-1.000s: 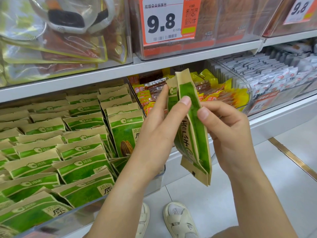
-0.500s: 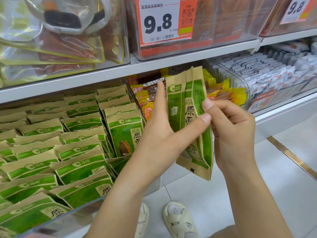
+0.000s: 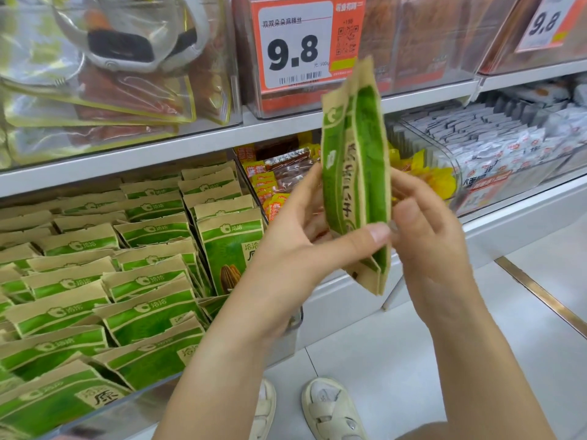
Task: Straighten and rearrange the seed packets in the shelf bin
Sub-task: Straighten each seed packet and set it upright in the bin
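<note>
**Packets held up mid-frame**

Centre frame: a few packets [image 3: 355, 173], upright and edge-on, pinched by left hand [image 3: 301, 242], thumb across the front. Right hand [image 3: 425, 236] behind them, fingers curled on the far side, partly hidden. Lower left: bin [image 3: 295, 322] full of matching packets. Above: price tag [image 3: 295, 42]. Behind the packets: yellow snacks [image 3: 438, 182]. Bottom: sandals [image 3: 330, 411].
</note>
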Tool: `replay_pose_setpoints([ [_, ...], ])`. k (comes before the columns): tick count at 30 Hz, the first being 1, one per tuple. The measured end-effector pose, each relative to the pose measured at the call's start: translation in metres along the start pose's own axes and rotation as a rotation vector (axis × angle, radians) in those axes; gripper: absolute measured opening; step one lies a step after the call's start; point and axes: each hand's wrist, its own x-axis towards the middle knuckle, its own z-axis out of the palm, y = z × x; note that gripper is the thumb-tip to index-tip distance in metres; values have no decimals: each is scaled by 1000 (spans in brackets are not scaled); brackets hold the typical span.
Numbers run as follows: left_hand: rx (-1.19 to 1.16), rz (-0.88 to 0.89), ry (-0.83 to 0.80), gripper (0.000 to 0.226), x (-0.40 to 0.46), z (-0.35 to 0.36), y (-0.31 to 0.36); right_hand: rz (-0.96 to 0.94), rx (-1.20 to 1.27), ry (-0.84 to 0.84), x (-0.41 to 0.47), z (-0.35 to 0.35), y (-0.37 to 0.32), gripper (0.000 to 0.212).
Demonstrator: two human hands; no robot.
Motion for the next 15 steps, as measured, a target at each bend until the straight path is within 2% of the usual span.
replay_pose_setpoints([
  [2,-66,17,28,80,0,-6,1,85,1,-134,0,0,1,90],
  [3,-107,17,31,81,1,-8,2,114,18,-180,-1,1,2,91],
  [8,-267,-15,11,68,2,-13,3,128,78,-263,-3,5,1,70],
  [11,-317,-28,-16,69,1,-16,5,125,89,-260,-2,6,2,66],
  [15,-355,-45,-35,65,0,-21,8,128,83,-243,-2,7,2,50],
])
